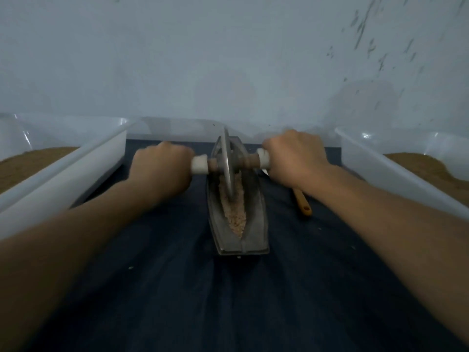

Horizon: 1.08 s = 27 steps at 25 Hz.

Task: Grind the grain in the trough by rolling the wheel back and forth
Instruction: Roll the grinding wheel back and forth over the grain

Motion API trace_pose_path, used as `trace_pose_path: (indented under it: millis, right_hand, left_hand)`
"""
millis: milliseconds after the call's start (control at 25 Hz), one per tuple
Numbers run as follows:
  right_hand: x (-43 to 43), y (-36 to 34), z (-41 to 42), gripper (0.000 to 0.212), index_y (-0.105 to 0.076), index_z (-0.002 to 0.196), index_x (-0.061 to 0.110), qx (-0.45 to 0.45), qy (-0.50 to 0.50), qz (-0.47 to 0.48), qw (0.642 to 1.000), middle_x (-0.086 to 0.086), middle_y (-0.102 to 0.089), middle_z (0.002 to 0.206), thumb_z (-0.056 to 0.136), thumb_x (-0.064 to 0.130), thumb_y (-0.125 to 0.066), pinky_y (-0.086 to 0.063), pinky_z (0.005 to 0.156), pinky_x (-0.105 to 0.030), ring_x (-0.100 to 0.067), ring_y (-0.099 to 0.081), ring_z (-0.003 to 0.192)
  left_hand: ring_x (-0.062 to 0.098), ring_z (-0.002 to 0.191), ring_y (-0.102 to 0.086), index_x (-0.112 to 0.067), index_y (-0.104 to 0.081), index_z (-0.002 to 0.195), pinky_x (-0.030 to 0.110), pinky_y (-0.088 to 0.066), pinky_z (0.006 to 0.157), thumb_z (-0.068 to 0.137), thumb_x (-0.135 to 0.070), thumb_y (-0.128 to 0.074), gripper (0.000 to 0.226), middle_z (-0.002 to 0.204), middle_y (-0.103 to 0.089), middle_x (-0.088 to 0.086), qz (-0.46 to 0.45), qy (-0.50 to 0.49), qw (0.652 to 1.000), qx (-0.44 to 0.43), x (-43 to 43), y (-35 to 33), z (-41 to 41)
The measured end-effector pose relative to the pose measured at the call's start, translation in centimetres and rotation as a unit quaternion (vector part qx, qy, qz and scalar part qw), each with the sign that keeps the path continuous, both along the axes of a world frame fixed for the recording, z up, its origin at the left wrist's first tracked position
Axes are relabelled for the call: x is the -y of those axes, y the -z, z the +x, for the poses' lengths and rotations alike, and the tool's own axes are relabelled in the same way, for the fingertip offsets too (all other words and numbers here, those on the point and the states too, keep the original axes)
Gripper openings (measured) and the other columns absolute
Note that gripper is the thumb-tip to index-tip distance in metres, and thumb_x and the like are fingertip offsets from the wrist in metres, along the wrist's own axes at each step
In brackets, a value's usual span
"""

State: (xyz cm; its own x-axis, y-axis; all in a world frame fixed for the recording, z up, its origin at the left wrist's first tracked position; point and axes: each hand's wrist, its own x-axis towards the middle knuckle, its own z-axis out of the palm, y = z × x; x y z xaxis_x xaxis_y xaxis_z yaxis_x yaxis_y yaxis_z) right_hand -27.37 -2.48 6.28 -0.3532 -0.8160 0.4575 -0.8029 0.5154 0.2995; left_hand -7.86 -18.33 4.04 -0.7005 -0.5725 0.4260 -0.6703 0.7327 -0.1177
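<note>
A boat-shaped metal trough [256, 224] lies lengthwise on a dark cloth, with pale crushed grain [237, 212] along its groove. A thin metal wheel [227, 163] stands upright in the groove toward the far end. An axle with white-wrapped handles runs through the wheel. My left hand [162, 168] grips the left handle [199, 165]. My right hand [294, 158] grips the right handle [262, 157]. Both arms reach forward on either side of the trough.
A white plastic bin [76, 158] with brown powder stands at the left, and another white bin [396, 174] with brown powder at the right. A wooden-handled tool [303, 204] lies on the dark cloth [228, 301] right of the trough. A pale wall rises behind.
</note>
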Motion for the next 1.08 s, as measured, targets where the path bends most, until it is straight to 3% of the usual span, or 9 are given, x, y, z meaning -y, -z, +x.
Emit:
trace_pose_path:
  millis: [160,240,360,480,600,720,880,960,1080]
  right_hand:
    - [-4.9,2.0,0.9,0.033,-0.038,0.06,0.033,-0.079,-0.061,-0.102,0.99,0.016,-0.012,0.049,0.05,0.038,-0.069,-0.004,0.049,-0.013,0.001,-0.004,0.045]
    - [-3.5,2.6,0.4,0.026,-0.045,0.065,0.035,-0.036,-0.036,-0.077,0.996,0.015,-0.027,0.051,0.061,0.038,-0.07,-0.014,0.047,-0.016,-0.006,-0.023,0.041]
    - [1.7,1.4,-0.6,0.007,-0.066,0.093,0.027,0.04,0.033,-0.05,0.997,0.0,-0.065,0.085,0.087,0.028,-0.066,-0.038,0.059,-0.029,-0.026,-0.063,0.076]
    - [3.2,-0.2,-0.9,0.013,-0.067,0.1,0.022,0.058,0.048,-0.015,0.997,-0.006,-0.066,0.098,0.088,0.019,-0.064,-0.04,0.064,-0.03,-0.028,-0.062,0.083]
    - [-1.8,1.0,-0.1,0.007,-0.057,0.076,0.032,-0.037,-0.035,-0.027,0.998,0.011,-0.051,0.064,0.079,0.036,-0.063,-0.027,0.047,-0.022,-0.013,-0.043,0.051]
    - [-5.1,1.9,0.8,0.017,-0.035,0.061,0.034,-0.076,-0.082,-0.094,0.989,0.015,-0.02,0.044,0.059,0.037,-0.052,-0.008,0.047,-0.012,0.002,-0.012,0.041]
    - [0.5,1.3,-0.3,0.005,-0.064,0.089,0.031,0.034,0.019,-0.039,0.998,0.005,-0.062,0.077,0.086,0.028,-0.066,-0.036,0.054,-0.027,-0.02,-0.058,0.067]
    - [2.8,0.7,-0.9,0.012,-0.067,0.101,0.022,0.078,0.046,-0.032,0.995,-0.004,-0.067,0.096,0.09,0.02,-0.063,-0.04,0.064,-0.03,-0.028,-0.064,0.087]
    - [0.5,0.5,-0.6,0.007,-0.062,0.088,0.029,0.015,-0.001,-0.017,1.0,0.003,-0.058,0.078,0.085,0.028,-0.068,-0.034,0.054,-0.027,-0.024,-0.055,0.067]
  left_hand:
    - [0.013,0.039,-0.018,-0.034,-0.037,0.064,0.014,-0.014,0.047,0.064,-0.032,-0.06,0.024,0.052,-0.023,-0.012,-0.186,0.098,0.977,-0.045,-1.5,0.8,4.1]
    - [0.019,0.038,-0.034,-0.032,-0.048,0.065,0.018,-0.018,0.046,0.068,-0.031,-0.066,0.019,0.053,-0.031,-0.008,-0.189,0.063,0.98,-0.004,-0.9,0.7,2.6]
    - [0.028,0.071,-0.062,-0.027,-0.066,0.096,0.033,-0.04,0.058,0.09,-0.027,-0.058,0.01,0.081,-0.059,0.004,-0.076,-0.015,0.997,0.018,1.0,-0.8,-2.4]
    - [0.027,0.08,-0.061,-0.024,-0.066,0.106,0.036,-0.045,0.066,0.092,-0.025,-0.057,0.017,0.093,-0.061,0.005,-0.006,-0.026,0.999,0.036,1.7,-1.6,-3.6]
    - [0.021,0.059,-0.052,-0.033,-0.06,0.085,0.029,-0.039,0.051,0.079,-0.033,-0.063,0.007,0.071,-0.053,-0.007,-0.076,0.049,0.996,0.005,-0.2,0.4,1.2]
    - [0.013,0.038,-0.024,-0.035,-0.048,0.064,0.013,-0.011,0.045,0.057,-0.036,-0.07,0.023,0.05,-0.033,-0.013,-0.176,0.095,0.98,-0.011,-1.0,0.3,3.8]
    - [0.025,0.061,-0.055,-0.028,-0.066,0.092,0.03,-0.034,0.052,0.087,-0.026,-0.062,0.007,0.074,-0.055,0.001,-0.108,-0.01,0.994,0.001,-0.1,-0.3,-1.4]
    - [0.029,0.078,-0.063,-0.022,-0.066,0.105,0.034,-0.04,0.06,0.094,-0.022,-0.057,0.015,0.089,-0.062,0.007,-0.066,-0.039,0.997,-0.001,0.5,-0.8,-3.4]
    - [0.028,0.069,-0.059,-0.027,-0.062,0.093,0.032,-0.037,0.056,0.089,-0.027,-0.06,0.005,0.077,-0.055,0.0,-0.068,-0.007,0.998,-0.003,-0.1,-0.1,-1.0]
